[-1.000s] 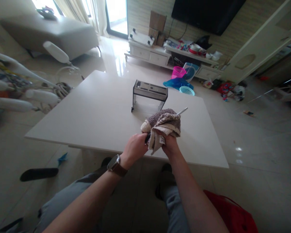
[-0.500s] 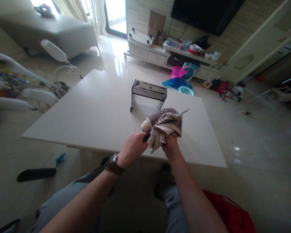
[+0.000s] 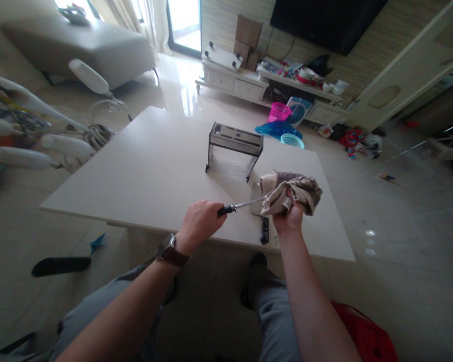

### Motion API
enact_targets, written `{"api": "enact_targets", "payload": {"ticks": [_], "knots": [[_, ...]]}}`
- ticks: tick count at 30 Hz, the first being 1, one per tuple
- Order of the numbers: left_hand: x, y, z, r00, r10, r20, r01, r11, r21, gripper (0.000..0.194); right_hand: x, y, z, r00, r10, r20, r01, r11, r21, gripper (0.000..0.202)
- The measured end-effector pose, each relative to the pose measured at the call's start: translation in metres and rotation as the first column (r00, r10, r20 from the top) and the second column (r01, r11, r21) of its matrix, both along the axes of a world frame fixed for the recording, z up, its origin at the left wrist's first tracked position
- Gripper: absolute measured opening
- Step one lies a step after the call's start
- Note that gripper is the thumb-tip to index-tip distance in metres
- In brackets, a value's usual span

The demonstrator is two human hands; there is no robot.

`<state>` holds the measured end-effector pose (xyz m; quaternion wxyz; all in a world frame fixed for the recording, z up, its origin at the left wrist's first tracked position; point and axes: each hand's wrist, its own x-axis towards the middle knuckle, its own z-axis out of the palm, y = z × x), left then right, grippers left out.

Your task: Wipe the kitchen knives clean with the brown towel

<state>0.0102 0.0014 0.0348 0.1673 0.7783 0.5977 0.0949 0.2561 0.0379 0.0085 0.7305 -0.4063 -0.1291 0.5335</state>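
My left hand (image 3: 202,221), with a watch at the wrist, is closed around the black handle of a sharpening steel (image 3: 248,203). Its thin metal rod points right, and the far end disappears into a bunched brown and beige towel (image 3: 304,188). My right hand (image 3: 290,219) grips this towel from below; its fingers are partly covered by the folds. On the table beneath lies a cleaver (image 3: 265,231), black handle toward me, its blade partly hidden by the rod and towel. Farther back stands a knife block (image 3: 236,136) with a slotted top and clear sides.
The white table (image 3: 136,176) has its near edge just in front of my legs. Beyond its far side are a blue bag (image 3: 274,129), a pink basket (image 3: 279,111) and a light blue basket (image 3: 292,141). White padded arms of some apparatus (image 3: 68,146) stand at the left.
My right hand and the towel have moved right, along the rod and away from my left hand. More of the steel now shows, and the cleaver on the table has come into view.
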Motion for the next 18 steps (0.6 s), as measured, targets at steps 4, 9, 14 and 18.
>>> {"api": "enact_targets", "payload": {"ticks": [4,9,14,18], "knots": [[0.001,0.0,0.0,0.995,0.027,0.095,-0.025,0.999,-0.02,0.027,0.004,0.0,0.006,0.997,-0.073,0.009,0.073,0.996,0.06,0.019],[0.004,0.004,-0.006,0.868,0.11,0.484,-0.037,0.987,-0.158,0.039,0.002,-0.001,0.008,0.998,-0.063,-0.018,0.064,0.997,0.031,0.018],[0.008,0.009,-0.012,0.614,0.316,0.723,0.058,0.896,-0.441,0.039,-0.007,-0.005,0.006,1.0,-0.015,-0.006,0.015,1.0,0.0,0.018],[0.011,0.008,-0.011,0.499,0.446,0.743,0.166,0.792,-0.587,0.029,-0.03,-0.012,0.002,0.989,0.134,0.063,-0.132,0.991,-0.036,0.027]]}}
